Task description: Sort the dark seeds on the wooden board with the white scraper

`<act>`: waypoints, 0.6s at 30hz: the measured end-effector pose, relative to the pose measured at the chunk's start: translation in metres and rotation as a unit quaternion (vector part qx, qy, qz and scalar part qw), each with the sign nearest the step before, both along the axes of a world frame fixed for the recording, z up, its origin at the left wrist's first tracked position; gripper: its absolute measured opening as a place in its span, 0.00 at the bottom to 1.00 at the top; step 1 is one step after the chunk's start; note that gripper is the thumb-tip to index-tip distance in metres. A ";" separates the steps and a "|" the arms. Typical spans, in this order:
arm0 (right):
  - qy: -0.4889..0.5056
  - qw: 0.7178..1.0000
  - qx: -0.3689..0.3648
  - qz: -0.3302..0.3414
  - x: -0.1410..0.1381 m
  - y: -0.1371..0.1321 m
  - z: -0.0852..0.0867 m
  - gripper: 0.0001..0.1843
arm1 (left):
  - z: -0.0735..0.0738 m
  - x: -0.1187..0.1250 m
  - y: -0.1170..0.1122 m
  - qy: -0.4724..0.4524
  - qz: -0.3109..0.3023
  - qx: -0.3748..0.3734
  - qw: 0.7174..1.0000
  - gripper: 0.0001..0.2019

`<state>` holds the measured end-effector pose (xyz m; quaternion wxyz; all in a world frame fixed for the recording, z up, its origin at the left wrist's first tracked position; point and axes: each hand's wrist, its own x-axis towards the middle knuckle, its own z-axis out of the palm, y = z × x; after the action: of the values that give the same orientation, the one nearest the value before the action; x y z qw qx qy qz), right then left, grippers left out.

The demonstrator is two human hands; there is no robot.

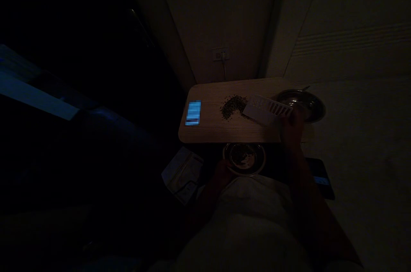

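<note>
The view is very dark. My right hand [291,128] is closed on a flat white panel [258,113] with a row of dark slots near the hand; its far end lies against a loose pile of small dark bits [233,106], perhaps seeds or dried leaves. This pile is on a small wooden table [208,133]. Beside the right hand, a shiny metal bowl [319,109] stands at the table's right end, with a thin handle poking out. Below the front edge, my left hand [222,169] grips the left rim of a round bowl [263,161] holding dark bits.
A lit phone [193,113] lies at the table's left end. Behind the table is a wall socket [221,54] with a plugged-in cable. A pale flat packet or paper [183,173] is at lower left, and a dark flat device [321,180] at lower right.
</note>
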<state>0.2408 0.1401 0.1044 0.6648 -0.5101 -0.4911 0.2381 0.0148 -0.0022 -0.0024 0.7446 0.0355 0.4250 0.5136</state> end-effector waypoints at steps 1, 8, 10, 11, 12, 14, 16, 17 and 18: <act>0.000 1.000 0.001 0.002 -0.001 0.002 0.000 0.15 | 0.001 0.000 0.000 0.007 -0.004 -0.006 1.000 0.09; -0.005 0.997 -0.006 0.075 -0.018 0.030 -0.007 0.16 | 0.006 -0.003 -0.003 0.024 -0.019 -0.016 0.999 0.08; -0.005 0.995 -0.006 0.095 -0.026 0.037 -0.006 0.15 | 0.007 -0.003 -0.004 0.024 -0.023 -0.017 0.999 0.10; -0.011 0.994 -0.006 0.109 -0.030 0.040 -0.006 0.15 | 0.008 -0.002 -0.005 0.023 -0.023 -0.015 0.999 0.12; -0.015 0.993 -0.004 0.119 -0.033 0.043 -0.005 0.15 | 0.008 -0.002 -0.006 0.024 -0.021 -0.013 0.999 0.13; -0.021 0.990 -0.001 0.142 -0.040 0.047 -0.003 0.16 | 0.009 -0.002 -0.008 0.025 -0.016 -0.005 1.000 0.14; -0.024 0.987 0.000 0.157 -0.046 0.049 -0.003 0.16 | 0.010 -0.002 -0.010 0.018 -0.010 0.003 1.000 0.15; -0.028 0.986 -0.002 0.163 -0.048 0.049 -0.003 0.16 | 0.010 -0.003 -0.010 0.009 -0.007 0.008 1.000 0.15; -0.030 0.985 -0.002 0.168 -0.049 0.049 -0.004 0.15 | 0.009 -0.003 -0.011 -0.002 -0.004 0.014 1.000 0.15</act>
<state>0.1918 0.1893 0.1005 0.5992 -0.4289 -0.5890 0.3318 0.0116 -0.0129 0.0070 0.7469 0.0465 0.4161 0.5166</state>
